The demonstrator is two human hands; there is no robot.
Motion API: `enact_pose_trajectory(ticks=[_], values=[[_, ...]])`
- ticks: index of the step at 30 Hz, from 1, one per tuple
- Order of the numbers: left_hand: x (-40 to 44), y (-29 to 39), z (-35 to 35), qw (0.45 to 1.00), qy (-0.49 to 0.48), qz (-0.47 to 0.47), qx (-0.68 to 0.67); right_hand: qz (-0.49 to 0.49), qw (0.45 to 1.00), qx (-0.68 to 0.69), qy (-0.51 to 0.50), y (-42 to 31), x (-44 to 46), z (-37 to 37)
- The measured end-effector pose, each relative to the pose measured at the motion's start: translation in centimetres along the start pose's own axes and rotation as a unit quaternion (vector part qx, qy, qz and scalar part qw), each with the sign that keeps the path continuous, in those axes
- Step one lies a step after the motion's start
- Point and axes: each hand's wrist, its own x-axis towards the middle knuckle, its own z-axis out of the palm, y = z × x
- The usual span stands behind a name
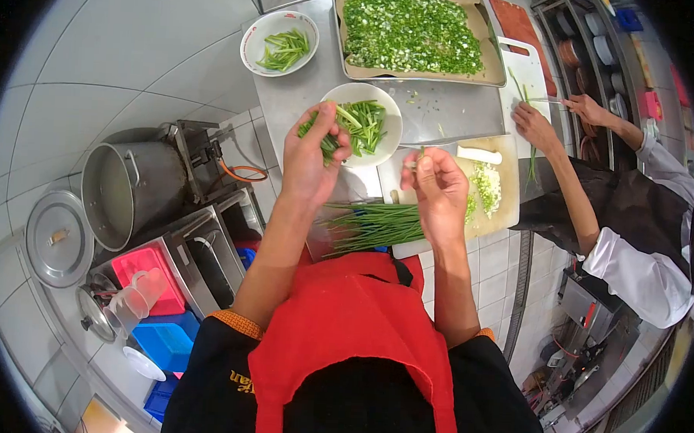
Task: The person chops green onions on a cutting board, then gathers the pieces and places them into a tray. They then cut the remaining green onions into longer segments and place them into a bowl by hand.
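My left hand [309,159] is closed around a small bunch of cut green stalk pieces, above the left edge of a white bowl [393,135] of similar pieces. To the right of that bowl, my right hand [439,191] has thumb and fingers pinched together; a tiny pale bit shows at the fingertips, too small to name. Long thin green stalks [373,229] lie below and between my hands. Beside my right hand is a cutting board [512,166] with chopped pale-green pieces [485,188] and a thick white stalk [480,155].
A paper-lined tray [427,77] of chopped greens lies at the back, with another bowl [311,51] of cut stalks to its left. On the right, a co-worker's hands [535,128] hold green stalks and a knife over a white board [528,73]. A large pot [150,192] stands left.
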Motion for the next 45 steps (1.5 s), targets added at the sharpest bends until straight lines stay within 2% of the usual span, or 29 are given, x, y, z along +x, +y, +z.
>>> enact_pose_trajectory(ticks=[1, 3, 5, 9, 11, 12, 16, 18, 34, 37, 39, 40, 42, 44, 45], values=[[0.0, 0.1, 0.0, 1.000, 0.000, 0.000, 0.000, 0.000, 1.000, 0.000, 0.000, -0.2, 0.1, -0.2], [-0.2, 0.3, 0.3, 1.000, -0.015, -0.010, 0.017, -0.014, 0.994, -0.106, 0.026, -0.8, 0.5, -0.3], [-0.7, 0.1, 0.9, 0.999, -0.022, -0.011, 0.030, -0.030, 0.993, -0.114, 0.031, -1.0, 1.0, 0.4], [-1.4, -0.8, 1.6, 0.996, -0.036, -0.003, 0.077, -0.018, 0.995, -0.092, -0.035, -2.3, 1.6, 2.7], [-1.6, -1.0, 1.5, 0.994, -0.039, 0.001, 0.099, 0.039, 0.986, -0.153, -0.051, -3.1, 1.5, 3.6], [-1.7, -1.0, 1.5, 0.992, -0.042, 0.005, 0.120, 0.038, 0.981, -0.183, -0.045, -3.6, 1.4, 4.2], [-1.9, -1.1, 1.7, 0.989, -0.047, 0.015, 0.139, 0.034, 0.986, -0.158, -0.035, -2.7, 1.6, 4.0], [-2.0, -1.1, 1.9, 0.989, -0.050, 0.007, 0.141, 0.058, 0.997, -0.040, -0.010, -2.5, 1.5, 4.0], [-2.1, -1.5, 1.8, 0.985, -0.070, 0.008, 0.158, 0.050, 0.997, -0.060, -0.011, -1.0, 1.6, 4.3], [-1.7, -1.6, 0.8, 0.986, -0.048, 0.033, 0.158, 0.031, 0.991, -0.131, 0.013, -0.6, 2.9, 4.5], [-1.2, -1.4, -0.4, 0.994, 0.014, 0.012, 0.112, -0.089, 0.946, -0.308, 0.032, 0.4, 5.6, 4.5], [-0.9, -1.4, -1.1, 0.993, 0.015, 0.016, 0.115, -0.084, 0.937, -0.337, 0.022, 0.1, 7.2, 5.3], [-0.3, -1.6, -2.6, 0.992, 0.076, -0.001, 0.095, -0.139, 0.917, -0.370, -0.061, 0.5, 10.8, 7.1], [0.0, -1.6, -3.3, 0.992, 0.084, -0.003, 0.099, -0.208, 0.893, -0.376, -0.133, 1.3, 14.2, 9.6], [0.0, -1.6, -3.6, 0.991, 0.093, -0.004, 0.099, -0.208, 0.894, -0.375, -0.131, 2.1, 15.7, 10.2]])
